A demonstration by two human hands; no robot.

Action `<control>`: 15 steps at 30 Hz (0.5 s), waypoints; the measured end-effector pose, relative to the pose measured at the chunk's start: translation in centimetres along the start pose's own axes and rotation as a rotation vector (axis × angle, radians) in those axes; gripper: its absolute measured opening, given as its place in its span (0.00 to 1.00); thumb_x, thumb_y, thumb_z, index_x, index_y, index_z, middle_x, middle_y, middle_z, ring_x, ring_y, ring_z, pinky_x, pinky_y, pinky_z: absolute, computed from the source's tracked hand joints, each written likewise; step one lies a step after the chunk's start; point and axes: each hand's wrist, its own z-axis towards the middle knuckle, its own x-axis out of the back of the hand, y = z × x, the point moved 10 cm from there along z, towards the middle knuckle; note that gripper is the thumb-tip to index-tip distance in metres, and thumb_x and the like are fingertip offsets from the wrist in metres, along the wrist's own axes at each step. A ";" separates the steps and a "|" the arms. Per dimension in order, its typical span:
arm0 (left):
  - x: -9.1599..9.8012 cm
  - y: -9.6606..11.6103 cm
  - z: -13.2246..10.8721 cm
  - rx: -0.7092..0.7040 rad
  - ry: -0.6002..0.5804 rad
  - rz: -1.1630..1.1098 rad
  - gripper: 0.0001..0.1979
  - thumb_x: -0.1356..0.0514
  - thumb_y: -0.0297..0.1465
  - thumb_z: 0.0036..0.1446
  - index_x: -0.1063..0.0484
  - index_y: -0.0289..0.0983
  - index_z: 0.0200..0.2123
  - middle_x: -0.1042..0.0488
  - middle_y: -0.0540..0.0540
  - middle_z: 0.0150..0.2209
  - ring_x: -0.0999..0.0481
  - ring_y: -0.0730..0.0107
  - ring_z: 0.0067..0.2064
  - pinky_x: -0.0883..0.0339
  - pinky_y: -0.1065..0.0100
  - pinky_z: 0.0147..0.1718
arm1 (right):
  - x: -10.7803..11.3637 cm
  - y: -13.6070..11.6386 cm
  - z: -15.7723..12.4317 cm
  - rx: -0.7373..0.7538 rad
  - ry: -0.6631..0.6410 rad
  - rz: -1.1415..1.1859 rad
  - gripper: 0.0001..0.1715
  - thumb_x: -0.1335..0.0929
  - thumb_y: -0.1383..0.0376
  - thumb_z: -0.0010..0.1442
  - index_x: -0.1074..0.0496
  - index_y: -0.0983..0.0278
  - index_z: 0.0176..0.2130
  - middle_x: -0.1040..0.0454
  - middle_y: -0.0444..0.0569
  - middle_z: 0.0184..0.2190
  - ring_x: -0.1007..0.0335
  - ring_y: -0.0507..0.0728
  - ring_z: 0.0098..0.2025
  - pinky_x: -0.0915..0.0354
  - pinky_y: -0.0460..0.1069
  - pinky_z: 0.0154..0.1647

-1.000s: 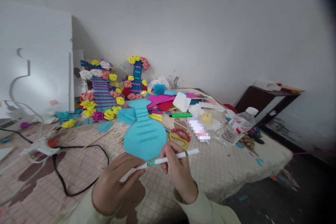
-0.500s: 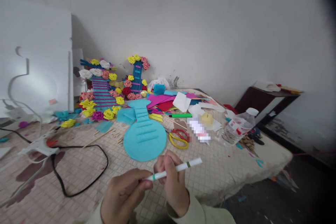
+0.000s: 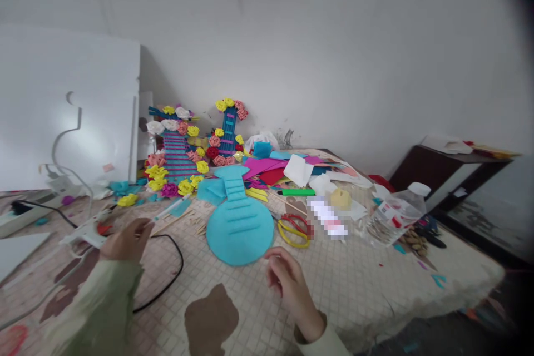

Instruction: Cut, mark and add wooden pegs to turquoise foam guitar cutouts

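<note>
My left hand (image 3: pixel 125 240) is stretched out to the left over the tiled table (image 3: pixel 346 283), closed on the end of a white pen (image 3: pixel 169 209) with green bands. The pen points up and right, toward a turquoise guitar-shaped felt cutout (image 3: pixel 241 227). This hand hovers right beside a white glue gun (image 3: pixel 83 232). My right hand (image 3: pixel 287 281) rests low in front of the cutout's round end, its fingers loosely curled with nothing in them.
A black cord (image 3: pixel 177 267) loops between my hands. Red and yellow scissors (image 3: pixel 295 228), a green marker (image 3: pixel 298 192) and a lying water bottle (image 3: pixel 392 214) sit to the right. Flower-covered stick crafts (image 3: pixel 177 147) and coloured paper are behind, with a white foam board (image 3: pixel 62 117) at left.
My right hand let go of the pen and dropped toward the table. My left hand carried the pen away to the left, near the glue gun. The view turned slightly left.
</note>
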 end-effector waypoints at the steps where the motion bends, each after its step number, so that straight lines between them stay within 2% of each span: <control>1: 0.1 -0.8 0.9 0.021 0.000 0.046 0.21 0.57 0.39 0.57 0.31 0.33 0.40 0.25 0.45 0.34 0.26 0.63 0.38 0.37 0.69 0.33 | 0.6 0.2 -0.1 -0.003 0.019 0.001 0.21 0.36 0.49 0.54 0.33 0.66 0.34 0.39 0.41 0.16 0.48 0.46 0.17 0.57 0.41 0.14; 4: 0.0 -2.3 2.5 0.073 -0.013 0.159 0.22 0.60 0.39 0.56 0.31 0.33 0.36 0.27 0.42 0.34 0.26 0.55 0.37 0.39 0.66 0.31 | 1.8 0.3 -0.1 -0.001 0.044 0.001 0.20 0.35 0.51 0.53 0.33 0.66 0.32 0.40 0.40 0.16 0.48 0.46 0.17 0.57 0.41 0.14; 8: -1.4 -2.4 3.1 0.067 -0.061 0.228 0.21 0.60 0.37 0.56 0.31 0.31 0.31 0.27 0.38 0.33 0.26 0.52 0.36 0.39 0.64 0.29 | 2.3 0.9 -0.1 -0.026 0.035 -0.019 0.21 0.35 0.50 0.54 0.34 0.66 0.30 0.40 0.40 0.15 0.50 0.45 0.16 0.58 0.41 0.13; 12: -2.7 -1.8 3.2 -0.008 -0.104 0.220 0.24 0.55 0.41 0.54 0.31 0.27 0.39 0.28 0.29 0.41 0.29 0.42 0.44 0.37 0.54 0.38 | 2.6 1.0 -0.4 -0.020 0.005 -0.042 0.21 0.35 0.49 0.54 0.34 0.66 0.29 0.40 0.40 0.15 0.51 0.45 0.15 0.57 0.41 0.12; 15: -2.3 -0.8 2.9 -0.080 -0.121 0.141 0.28 0.53 0.44 0.53 0.32 0.27 0.45 0.30 0.29 0.47 0.31 0.43 0.48 0.40 0.51 0.46 | 2.4 -1.5 -1.1 0.037 -0.034 -0.099 0.18 0.34 0.52 0.54 0.32 0.66 0.28 0.39 0.41 0.16 0.50 0.45 0.15 0.56 0.41 0.13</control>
